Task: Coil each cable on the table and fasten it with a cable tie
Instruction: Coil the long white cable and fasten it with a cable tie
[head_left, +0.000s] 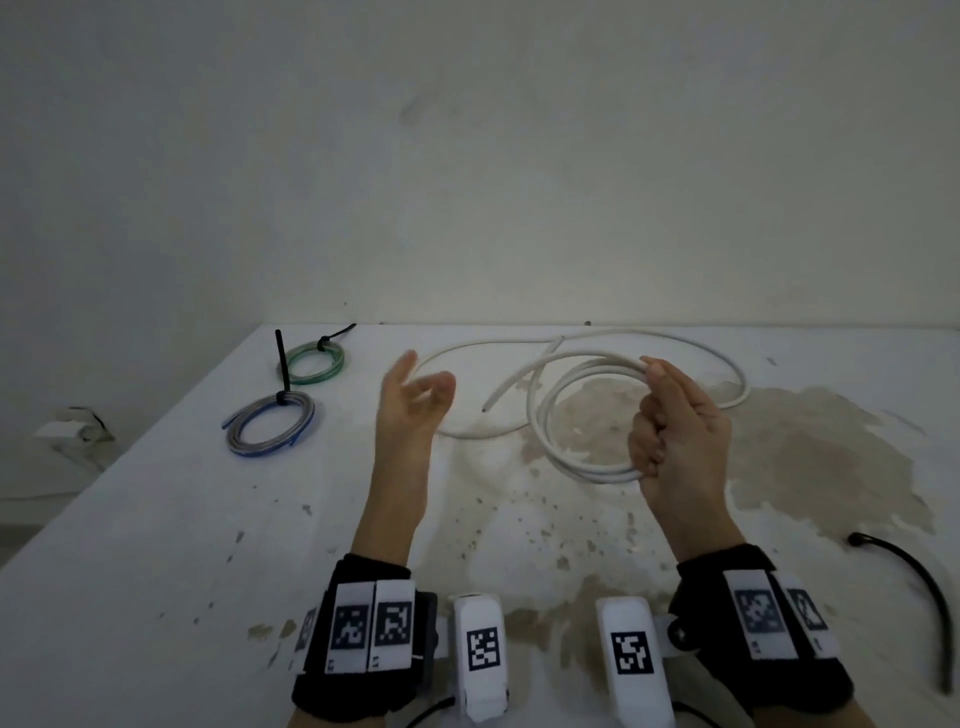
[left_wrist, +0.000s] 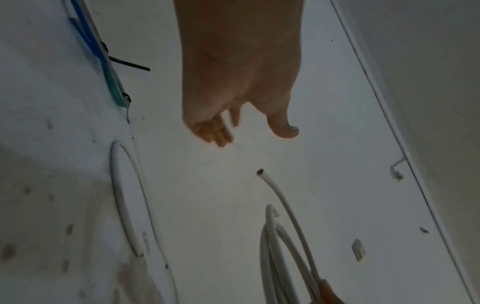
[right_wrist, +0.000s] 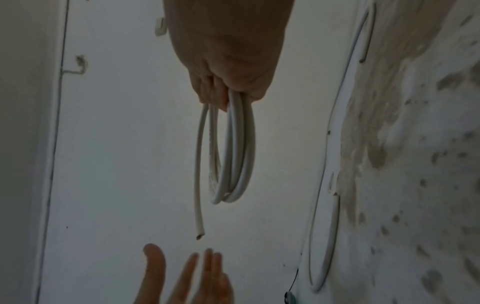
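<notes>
At the far left of the white table lie two finished coils; the green coil sits nearer the wall, the blue-and-grey coil just in front of it, and each is bound by a black cable tie. To their right the left hand is raised above the table with palm turned inward, fingers spread and loosely straight, thumb apart; it holds nothing, and the cut end of the white cable hangs close to its fingertips without touching. Further right the right hand is closed in a fist around several loops of that cable, thumb pressed on top of the bundle; the gripped loops stand off the table, while the rest of the cable trails in wide curves across the surface toward the wall. At the right edge, on the stained part of the table, lies a loose black tie, curved and well apart from both hands.
</notes>
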